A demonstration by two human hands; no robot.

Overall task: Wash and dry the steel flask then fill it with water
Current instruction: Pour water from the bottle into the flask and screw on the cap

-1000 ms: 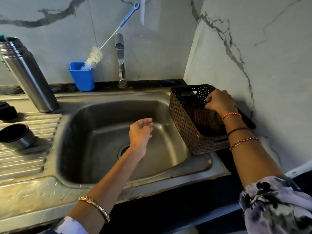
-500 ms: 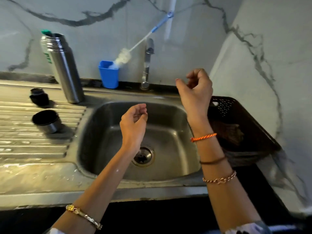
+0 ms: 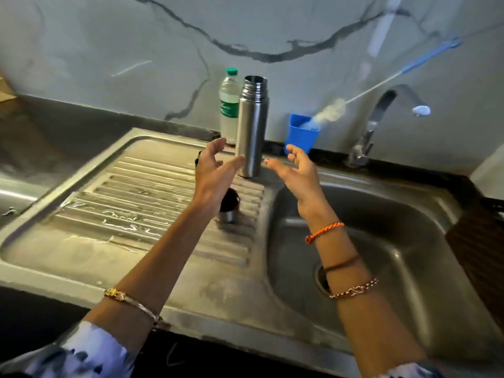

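Nearest, two forearms with bracelets, reaching over the steel sink (image 3: 409,203). Left hand (image 3: 211,173) released, fingers spread, holding nothing, just left of the steel flask (image 3: 252,126). Right hand (image 3: 297,170) also released, palm turned to the flask, just right of it, not touching. Partly hidden under the left wrist, a steel cup (image 3: 229,205) lying on the ribbed drainboard (image 3: 136,186), in front of the flask. Flask itself standing upright, without lid, at the back edge of the drainboard. Directly behind the flask, a plastic water bottle (image 3: 229,105) with green cap. Right of the flask, a blue holder (image 3: 301,136) with a bottle brush (image 3: 331,111), then the tap (image 3: 381,118).
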